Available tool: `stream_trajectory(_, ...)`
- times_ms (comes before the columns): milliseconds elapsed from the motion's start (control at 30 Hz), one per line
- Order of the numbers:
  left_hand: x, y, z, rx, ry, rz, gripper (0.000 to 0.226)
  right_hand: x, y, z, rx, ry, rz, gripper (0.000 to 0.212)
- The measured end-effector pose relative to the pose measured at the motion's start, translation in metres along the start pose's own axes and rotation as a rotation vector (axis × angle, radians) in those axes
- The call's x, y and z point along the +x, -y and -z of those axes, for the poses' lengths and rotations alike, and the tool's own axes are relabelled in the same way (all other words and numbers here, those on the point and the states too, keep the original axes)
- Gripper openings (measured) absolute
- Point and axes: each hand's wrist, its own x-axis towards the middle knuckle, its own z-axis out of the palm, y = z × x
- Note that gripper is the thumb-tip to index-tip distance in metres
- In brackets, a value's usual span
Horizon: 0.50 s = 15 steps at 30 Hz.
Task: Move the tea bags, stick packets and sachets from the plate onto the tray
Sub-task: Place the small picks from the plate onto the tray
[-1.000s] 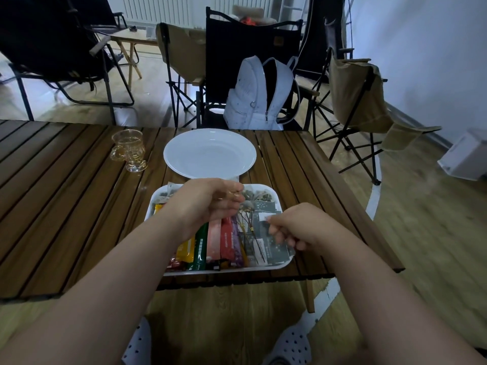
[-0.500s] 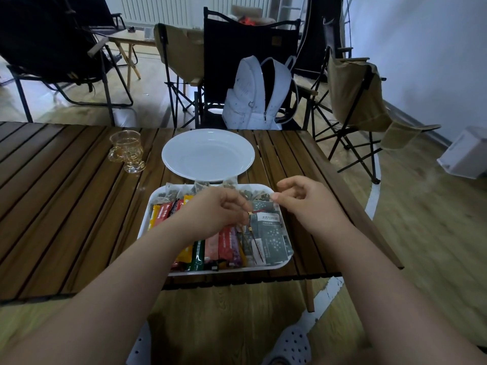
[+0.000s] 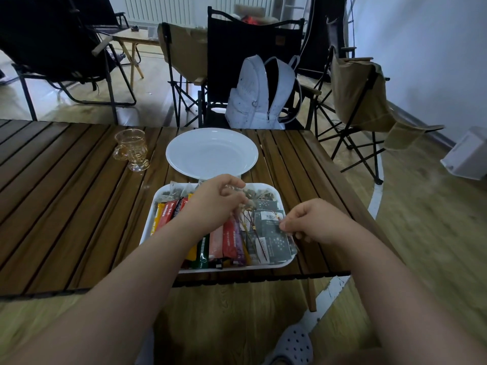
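The white plate stands bare at the middle of the table's far side. In front of it, the white tray holds tea bags along its back, coloured stick packets in the middle and dark sachets at the right. My left hand hovers over the tray's back centre with curled fingers down among the tea bags; what they hold is hidden. My right hand is at the tray's right edge, its fingertips pinching a small tea bag tag on a string above the dark sachets.
An amber glass cup stands left of the plate on the slatted wooden table. A white backpack sits on a black chair behind the table, with folding chairs around it. The table's right edge is close to the tray.
My right hand has come back from the tray's far right corner toward the near right, over the dark sachets. My left hand has shifted slightly toward the tray's back.
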Motion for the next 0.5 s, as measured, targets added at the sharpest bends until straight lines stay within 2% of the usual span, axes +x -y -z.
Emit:
stream_trajectory(100,0.002,0.003,0.004,-0.027,-0.036,0.038,0.017,0.005,-0.003,-0.001,0.042,0.049,-0.135,0.016)
stream_trajectory(333,0.001,0.003,0.007,0.000,-0.039,0.074,0.013,0.019,0.012,-0.025,-0.062,0.123,-0.225,0.013)
stream_trajectory(500,-0.001,0.001,0.012,-0.009,-0.072,0.084,0.010,0.031,0.006,-0.037,-0.091,0.017,-0.216,0.022)
